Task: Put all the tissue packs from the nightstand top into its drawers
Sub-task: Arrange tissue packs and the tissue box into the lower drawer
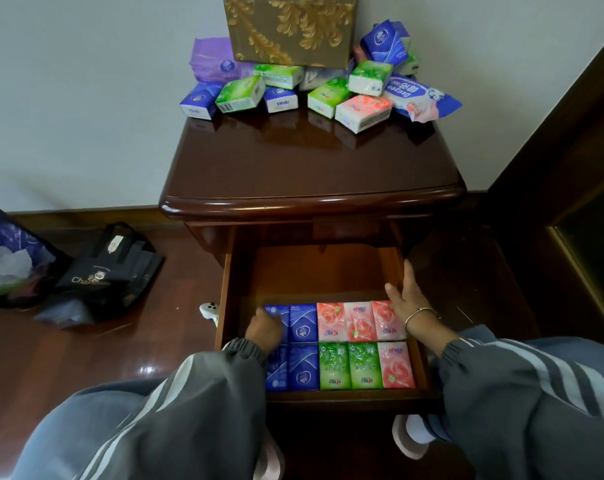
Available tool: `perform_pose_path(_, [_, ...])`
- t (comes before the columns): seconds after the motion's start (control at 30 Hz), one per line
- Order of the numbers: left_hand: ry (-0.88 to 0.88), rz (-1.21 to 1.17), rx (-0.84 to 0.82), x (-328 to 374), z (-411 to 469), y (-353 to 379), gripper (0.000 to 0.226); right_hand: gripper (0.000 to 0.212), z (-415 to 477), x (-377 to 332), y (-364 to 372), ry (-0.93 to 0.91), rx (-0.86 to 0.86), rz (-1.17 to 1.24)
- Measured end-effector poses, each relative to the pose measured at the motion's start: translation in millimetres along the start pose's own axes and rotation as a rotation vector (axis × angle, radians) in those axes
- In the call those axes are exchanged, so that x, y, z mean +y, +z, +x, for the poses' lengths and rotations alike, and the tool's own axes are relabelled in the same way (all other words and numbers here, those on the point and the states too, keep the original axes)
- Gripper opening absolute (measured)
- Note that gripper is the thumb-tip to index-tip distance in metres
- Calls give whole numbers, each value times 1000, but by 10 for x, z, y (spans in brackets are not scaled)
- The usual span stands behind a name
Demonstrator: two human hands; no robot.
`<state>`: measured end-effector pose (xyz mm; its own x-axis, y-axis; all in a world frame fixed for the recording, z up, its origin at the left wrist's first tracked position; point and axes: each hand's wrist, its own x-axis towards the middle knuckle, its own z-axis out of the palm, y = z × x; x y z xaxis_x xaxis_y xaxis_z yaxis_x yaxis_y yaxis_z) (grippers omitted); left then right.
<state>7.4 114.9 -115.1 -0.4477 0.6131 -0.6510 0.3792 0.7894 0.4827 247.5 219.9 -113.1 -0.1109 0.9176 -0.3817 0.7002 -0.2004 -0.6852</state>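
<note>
Head view, the only one. The drawer (240, 271) stands pulled out at lower centre. Its front half holds ten packs in two rows: blue packs (303, 341) on the left, pink packs (359, 322) on the right of the far row, green packs (349, 365) with one pink in the near row. The back half is bare board.

My left hand (263, 329) is curled, knuckles up, resting on the far-left blue pack. I cannot tell whether that grip is closed on the pack or only pressing it flat. My right hand (406, 299) is open, fingers spread, laid against the right wall of the drawer and the edge of the last pink pack. It holds nothing.

The rest of the packs (240, 95) lie heaped at the back of the surface (311, 168), upper centre of the frame, below a gold tissue box (290, 27). A wipes bag (422, 95) sits at the right of the heap.

Judgement: roughly half the job is done.

Risks:
- Reaching over the open drawer, my sleeve may drag the laid rows out of line.
- Several packs in the heap lean on one another. Taking a low one may tip others off the glossy surface to the floor.
- The bare half may not take the whole heap, so another drawer may be needed.
</note>
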Motion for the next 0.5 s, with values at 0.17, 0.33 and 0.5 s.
perform_pose_path(0.17, [156, 69, 95, 141, -226, -219, 41, 68, -41, -235, -202, 98, -129, -8])
perform_pose_path(0.33, [303, -19, -53, 499, -563, -644, 35, 60, -188, -661, -514, -7, -184, -156])
perform_pose_path(0.5, [484, -138, -230, 861, -952, -1327, 26, 27, -410, -1222, -868, -361, -116, -303])
